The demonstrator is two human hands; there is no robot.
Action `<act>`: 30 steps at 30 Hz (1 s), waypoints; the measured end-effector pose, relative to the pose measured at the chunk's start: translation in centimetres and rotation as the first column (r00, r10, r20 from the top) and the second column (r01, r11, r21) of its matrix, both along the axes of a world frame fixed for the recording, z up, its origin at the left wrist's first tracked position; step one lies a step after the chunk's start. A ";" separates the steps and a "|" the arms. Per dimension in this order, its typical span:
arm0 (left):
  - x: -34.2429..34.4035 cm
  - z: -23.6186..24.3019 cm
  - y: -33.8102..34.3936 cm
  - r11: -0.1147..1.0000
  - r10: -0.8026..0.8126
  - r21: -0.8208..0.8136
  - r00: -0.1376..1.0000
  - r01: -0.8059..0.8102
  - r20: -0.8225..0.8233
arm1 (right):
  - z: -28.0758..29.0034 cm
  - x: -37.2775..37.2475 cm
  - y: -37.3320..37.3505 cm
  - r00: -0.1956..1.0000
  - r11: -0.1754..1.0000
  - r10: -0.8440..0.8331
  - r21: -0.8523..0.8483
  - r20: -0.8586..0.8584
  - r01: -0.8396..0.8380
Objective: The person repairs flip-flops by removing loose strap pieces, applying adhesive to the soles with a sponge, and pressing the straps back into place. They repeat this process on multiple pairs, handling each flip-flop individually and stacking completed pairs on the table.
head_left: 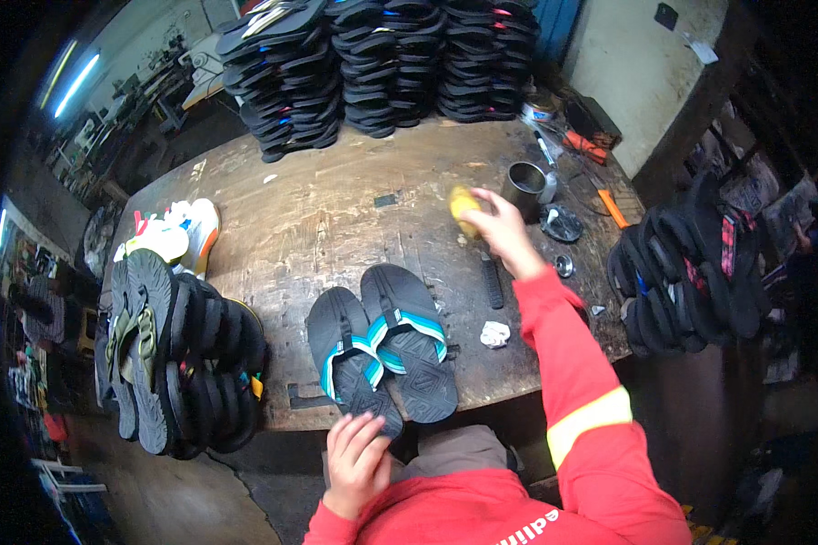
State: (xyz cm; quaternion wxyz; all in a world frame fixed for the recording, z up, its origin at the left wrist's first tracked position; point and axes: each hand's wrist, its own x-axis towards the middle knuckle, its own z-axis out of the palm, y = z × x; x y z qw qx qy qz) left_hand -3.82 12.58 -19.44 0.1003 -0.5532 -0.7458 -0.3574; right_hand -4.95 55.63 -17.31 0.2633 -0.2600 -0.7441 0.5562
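Two black flip-flops with blue, teal and white striped straps lie side by side near the table's front edge: a left one and a right one. My left hand is at the heel of the left flip-flop, its curled fingers over the heel's edge; the thumb is mostly hidden. Farther off and to the right, my right hand pinches a small yellow piece, which looks like a sponge or a folded cloth. A dark metal mug stands just beyond this hand.
Tall stacks of black sandals line the wooden table's far edge. More sandals stand at the left and right. Near the mug lie a black round dish, an orange-handled tool, a dark brush and a crumpled white wad.
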 end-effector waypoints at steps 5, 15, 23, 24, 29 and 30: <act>1.9 0.0 -2.5 0.984 0.143 0.065 0.958 -0.164 0.249 | -1.6 9.8 -6.4 0.916 0.506 0.017 -0.787 -0.400 -0.353; 3.3 4.9 2.4 0.956 -0.206 0.251 0.954 0.149 0.220 | -0.1 17.0 -19.9 0.880 0.233 0.006 -0.855 -0.475 -0.463; 5.2 5.0 2.5 0.971 -0.106 0.236 0.944 0.031 0.311 | 2.6 17.9 -26.0 0.988 0.688 0.048 -0.711 -0.149 -0.141; 5.3 4.9 2.4 0.979 -0.115 0.201 0.747 -0.025 0.655 | 2.7 17.9 -26.6 0.987 0.736 0.093 -0.658 -0.134 -0.159; 2.5 3.8 0.4 0.969 -0.231 0.241 -0.145 0.056 0.962 | 3.0 18.3 -26.9 0.997 0.908 0.041 -0.413 -0.072 -0.067; 2.3 3.4 -0.1 0.954 -0.250 0.275 -0.189 0.118 0.950 | 3.0 18.4 -26.7 0.999 0.893 0.046 -0.448 -0.006 -0.044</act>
